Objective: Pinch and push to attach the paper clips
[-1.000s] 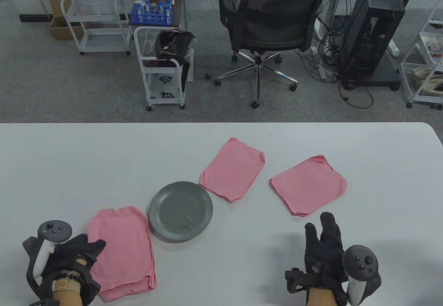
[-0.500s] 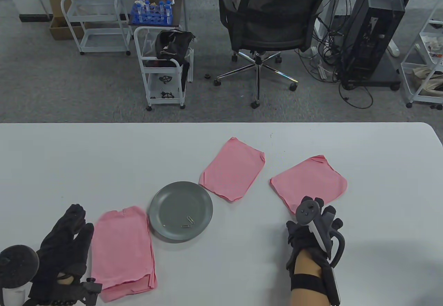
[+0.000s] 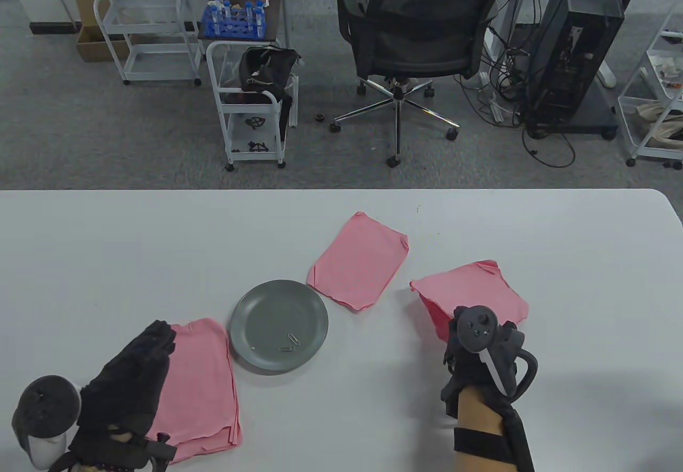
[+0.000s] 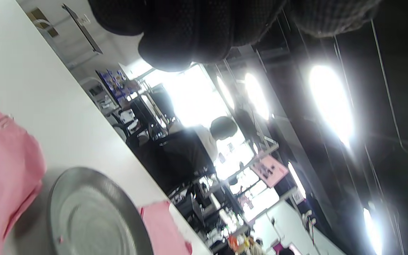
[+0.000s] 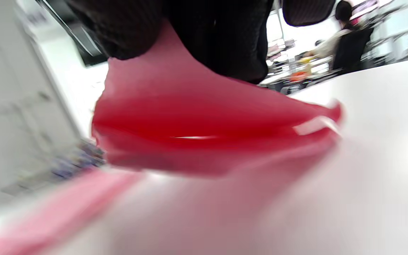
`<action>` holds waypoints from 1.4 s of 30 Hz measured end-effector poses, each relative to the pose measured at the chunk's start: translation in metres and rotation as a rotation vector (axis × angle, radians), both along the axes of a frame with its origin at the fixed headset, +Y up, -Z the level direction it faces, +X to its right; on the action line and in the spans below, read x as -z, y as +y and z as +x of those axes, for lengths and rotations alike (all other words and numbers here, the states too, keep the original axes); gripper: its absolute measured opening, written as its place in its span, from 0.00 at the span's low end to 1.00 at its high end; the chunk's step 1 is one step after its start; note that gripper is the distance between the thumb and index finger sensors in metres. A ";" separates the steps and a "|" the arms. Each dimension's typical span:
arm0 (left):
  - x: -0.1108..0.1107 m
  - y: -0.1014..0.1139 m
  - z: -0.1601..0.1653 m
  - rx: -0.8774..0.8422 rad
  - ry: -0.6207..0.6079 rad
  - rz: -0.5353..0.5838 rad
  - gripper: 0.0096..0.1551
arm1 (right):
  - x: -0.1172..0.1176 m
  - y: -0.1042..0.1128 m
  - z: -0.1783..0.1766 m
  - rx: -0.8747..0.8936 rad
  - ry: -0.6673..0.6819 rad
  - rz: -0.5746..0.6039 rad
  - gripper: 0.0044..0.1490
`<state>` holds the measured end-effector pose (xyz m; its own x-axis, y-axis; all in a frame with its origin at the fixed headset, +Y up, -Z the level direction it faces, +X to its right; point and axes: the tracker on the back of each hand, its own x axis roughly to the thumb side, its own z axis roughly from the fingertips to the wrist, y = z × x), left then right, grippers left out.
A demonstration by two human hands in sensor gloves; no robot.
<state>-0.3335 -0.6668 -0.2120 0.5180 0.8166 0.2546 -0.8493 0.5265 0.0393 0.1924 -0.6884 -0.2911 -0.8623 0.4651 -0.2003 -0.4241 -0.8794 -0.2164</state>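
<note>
Three pink paper stacks lie on the table: the right hand grips and lifts the right stack, the flat, open left hand rests on the left stack, the middle stack lies beside a grey plate holding two paper clips.

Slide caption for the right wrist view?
Right hand lifts the near edge of a pink stack off the table.
</note>
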 end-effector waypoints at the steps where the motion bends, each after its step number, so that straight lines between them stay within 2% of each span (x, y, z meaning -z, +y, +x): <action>1: 0.001 -0.003 0.010 0.035 -0.029 -0.010 0.38 | -0.012 0.022 -0.005 0.058 0.054 0.052 0.24; 4: 0.003 -0.011 0.038 0.122 -0.128 -0.018 0.40 | -0.050 0.068 -0.021 0.190 0.235 0.175 0.24; 5: 0.003 -0.013 0.044 0.140 -0.154 -0.025 0.42 | -0.058 0.075 -0.025 0.221 0.276 0.197 0.24; 7: 0.001 -0.019 0.063 0.181 -0.217 -0.056 0.49 | -0.081 0.086 -0.038 0.364 0.451 0.218 0.24; 10: -0.002 -0.023 0.079 0.176 -0.316 -0.093 0.62 | -0.094 0.082 -0.054 0.543 0.696 0.124 0.24; 12: -0.004 -0.027 0.091 0.090 -0.407 -0.116 0.68 | -0.098 0.070 -0.067 0.672 0.872 0.035 0.24; 14: -0.005 -0.033 0.101 -0.008 -0.489 -0.165 0.71 | -0.098 0.056 -0.079 0.738 0.936 -0.003 0.24; 16: -0.006 -0.044 0.113 -0.115 -0.614 -0.272 0.71 | -0.094 0.040 -0.092 0.738 0.966 -0.092 0.24; 18: -0.006 -0.050 0.118 -0.187 -0.636 -0.307 0.66 | -0.090 0.032 -0.098 0.722 0.975 -0.128 0.24; 19: -0.005 -0.052 0.119 -0.208 -0.633 -0.317 0.59 | -0.088 0.029 -0.099 0.723 0.974 -0.133 0.24; 20: -0.003 -0.054 0.119 -0.227 -0.621 -0.334 0.51 | -0.086 0.026 -0.099 0.737 0.967 -0.135 0.24; 21: -0.002 -0.056 0.118 -0.248 -0.615 -0.337 0.32 | -0.085 0.023 -0.098 0.750 0.953 -0.137 0.24; 22: -0.002 -0.057 0.118 -0.293 -0.602 -0.309 0.24 | -0.084 0.016 -0.097 0.771 0.918 -0.136 0.24; 24: -0.002 -0.057 0.115 -0.331 -0.504 -0.268 0.23 | -0.080 0.003 -0.091 0.856 0.805 -0.108 0.29; 26: -0.002 -0.054 0.112 -0.303 -0.427 -0.178 0.23 | -0.076 -0.010 -0.092 0.999 0.785 -0.107 0.53; 27: -0.004 -0.052 0.109 -0.272 -0.354 -0.144 0.23 | -0.075 -0.015 -0.095 1.079 0.853 -0.162 0.64; 28: -0.005 -0.051 0.107 -0.256 -0.299 -0.096 0.23 | -0.075 -0.018 -0.097 1.119 0.953 -0.248 0.68; 29: -0.005 -0.050 0.107 -0.247 -0.298 -0.078 0.23 | -0.075 -0.017 -0.099 1.109 1.007 -0.290 0.69; 31: -0.007 -0.049 0.109 -0.232 -0.316 -0.043 0.23 | -0.079 -0.011 -0.102 0.927 0.922 -0.206 0.64; 33: -0.008 -0.051 0.113 -0.205 -0.337 -0.027 0.24 | -0.086 -0.001 -0.103 0.625 0.758 0.010 0.54; 35: -0.007 -0.052 0.116 -0.160 -0.350 -0.030 0.25 | -0.091 0.006 -0.100 0.441 0.619 0.177 0.38; 37: -0.005 -0.057 0.119 -0.086 -0.352 -0.062 0.25 | -0.091 0.005 -0.098 0.447 0.610 0.191 0.29; 40: 0.001 -0.066 0.120 0.058 -0.361 -0.154 0.25 | -0.081 -0.007 -0.096 0.515 0.639 0.070 0.26; 42: 0.001 -0.068 0.120 0.092 -0.388 -0.184 0.25 | -0.078 -0.012 -0.096 0.534 0.653 0.058 0.26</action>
